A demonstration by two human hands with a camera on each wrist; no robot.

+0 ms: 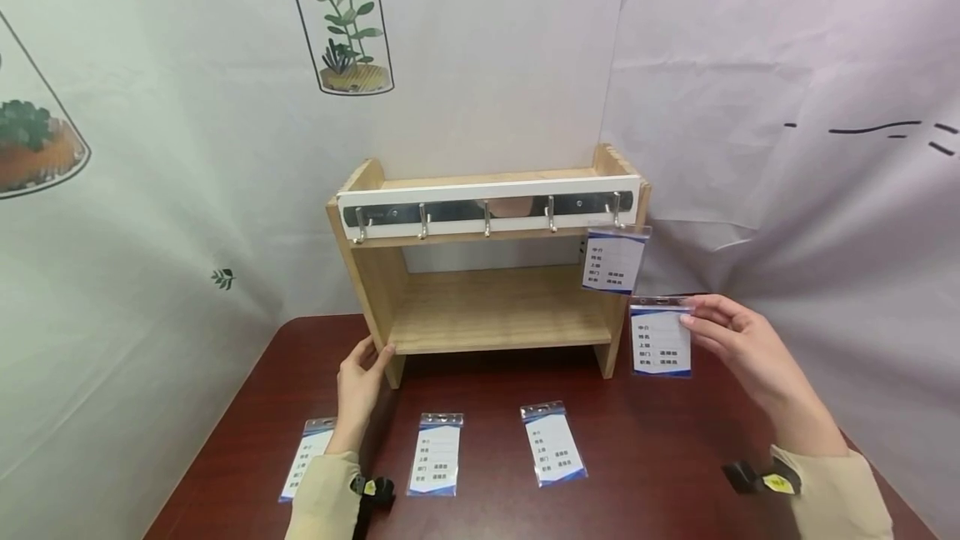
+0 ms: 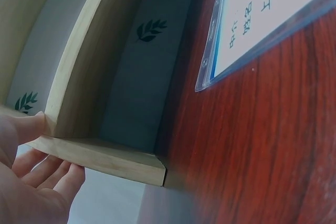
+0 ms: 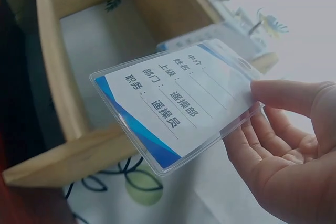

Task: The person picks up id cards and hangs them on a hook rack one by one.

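My right hand point(image 1: 731, 336) pinches a clear-sleeved name badge point(image 3: 163, 103) by its top right corner, thumb in front and fingers behind. The badge is held up, right of and below another badge point(image 1: 613, 263) that hangs from the rightmost hook point(image 1: 617, 208) of the hook rail point(image 1: 450, 211). My left hand point(image 1: 360, 386) grips the lower left side of the wooden shelf point(image 1: 495, 311). In the left wrist view its thumb presses the front edge while the fingers point(image 2: 71, 182) lie along the outer face of the side panel point(image 2: 105, 158).
Three more badges lie on the dark red table point(image 1: 495, 515): a left badge point(image 1: 303, 457) partly behind my left forearm, a middle badge point(image 1: 435, 455) and a right badge point(image 1: 553, 444). A printed fabric backdrop point(image 1: 495, 107) stands close behind the shelf.
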